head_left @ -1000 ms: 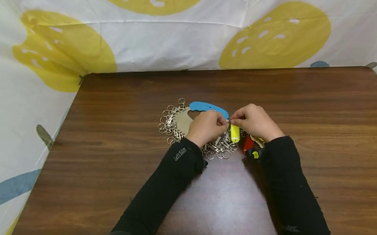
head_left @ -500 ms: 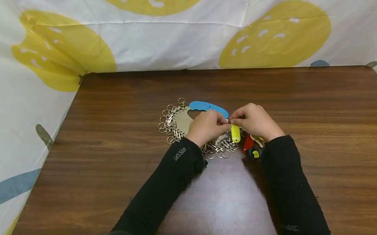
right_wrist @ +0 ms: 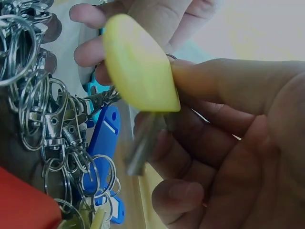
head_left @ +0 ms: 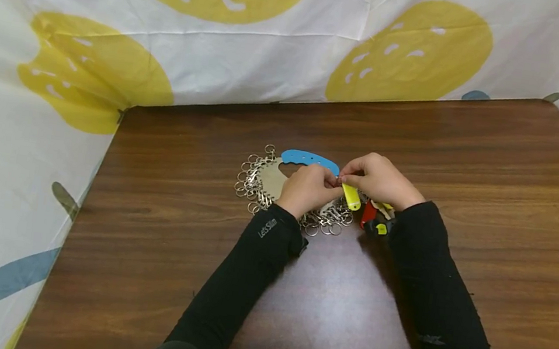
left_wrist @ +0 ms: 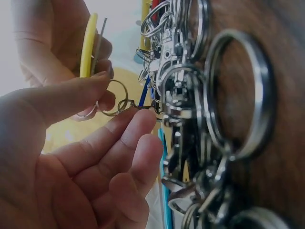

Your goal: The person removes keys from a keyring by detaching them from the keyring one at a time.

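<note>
My left hand point(head_left: 309, 189) pinches a metal split ring point(left_wrist: 125, 90) between thumb and index finger, its other fingers loosely bent. This ring links to a swivel clip at the rim of a beige plate point(head_left: 271, 180) with a blue handle point(head_left: 310, 159). Facing it, my right hand point(head_left: 382, 179) pinches a yellow key tag point(right_wrist: 138, 62) near its ring end; in the head view the tag point(head_left: 351, 197) hangs below the fingertips. A blurred metal key point(right_wrist: 143, 145) hangs beside the tag. Fingers partly hide where tag and ring meet.
Several silver clips with rings point(head_left: 323, 221) fan out around the plate on the brown wooden table point(head_left: 171, 231). A red tag point(head_left: 368, 213) lies under the right wrist, and blue tags point(right_wrist: 102, 143) hang among the clips. A white and yellow patterned cloth point(head_left: 252, 59) borders the table.
The yellow tag has tilted, its lower end swinging slightly to the right. My left thumb has shifted a little right, closer to the right fingertips. Both arms stay nearly in place.
</note>
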Action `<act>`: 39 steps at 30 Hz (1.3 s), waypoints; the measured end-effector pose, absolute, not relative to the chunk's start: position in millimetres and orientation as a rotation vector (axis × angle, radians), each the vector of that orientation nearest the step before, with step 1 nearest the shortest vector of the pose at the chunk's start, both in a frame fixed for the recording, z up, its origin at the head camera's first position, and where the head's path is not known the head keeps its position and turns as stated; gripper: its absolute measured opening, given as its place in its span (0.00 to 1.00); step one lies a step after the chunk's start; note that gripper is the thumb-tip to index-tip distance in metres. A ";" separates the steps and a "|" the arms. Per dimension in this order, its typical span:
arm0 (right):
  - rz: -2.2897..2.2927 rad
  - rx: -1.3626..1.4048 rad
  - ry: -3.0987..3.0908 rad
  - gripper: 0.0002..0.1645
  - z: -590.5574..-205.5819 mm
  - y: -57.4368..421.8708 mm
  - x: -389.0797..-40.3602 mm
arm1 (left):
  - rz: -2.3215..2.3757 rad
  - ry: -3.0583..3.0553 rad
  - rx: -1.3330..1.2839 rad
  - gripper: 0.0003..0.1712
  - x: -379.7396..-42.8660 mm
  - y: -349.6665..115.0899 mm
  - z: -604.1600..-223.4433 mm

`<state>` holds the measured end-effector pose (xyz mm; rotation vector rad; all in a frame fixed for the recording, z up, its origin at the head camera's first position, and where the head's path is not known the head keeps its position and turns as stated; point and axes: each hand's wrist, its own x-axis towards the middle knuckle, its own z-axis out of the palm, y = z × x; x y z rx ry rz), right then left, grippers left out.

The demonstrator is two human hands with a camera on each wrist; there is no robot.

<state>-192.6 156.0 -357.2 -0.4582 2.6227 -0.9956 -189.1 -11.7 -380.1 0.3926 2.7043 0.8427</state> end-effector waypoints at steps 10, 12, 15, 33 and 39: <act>-0.984 -0.423 2.652 0.13 -359.9 156.6 -193.6 | 0.860 2.730 0.388 0.12 -187.4 -11.1 -378.1; -0.989 -0.412 2.653 0.13 -360.5 157.6 -193.8 | 0.865 2.738 0.389 0.12 -187.4 -11.1 -377.4; -1.048 -0.396 2.621 0.13 -361.2 159.4 -193.7 | 0.873 2.721 0.379 0.13 -188.0 -10.7 -376.5; -1.135 -0.417 2.508 0.12 -349.3 169.2 -189.6 | 0.840 2.851 0.414 0.10 -188.1 -10.5 -371.5; -1.060 -0.406 2.503 0.13 -347.2 168.0 -189.5 | 0.805 2.923 0.393 0.10 -187.2 -10.6 -366.9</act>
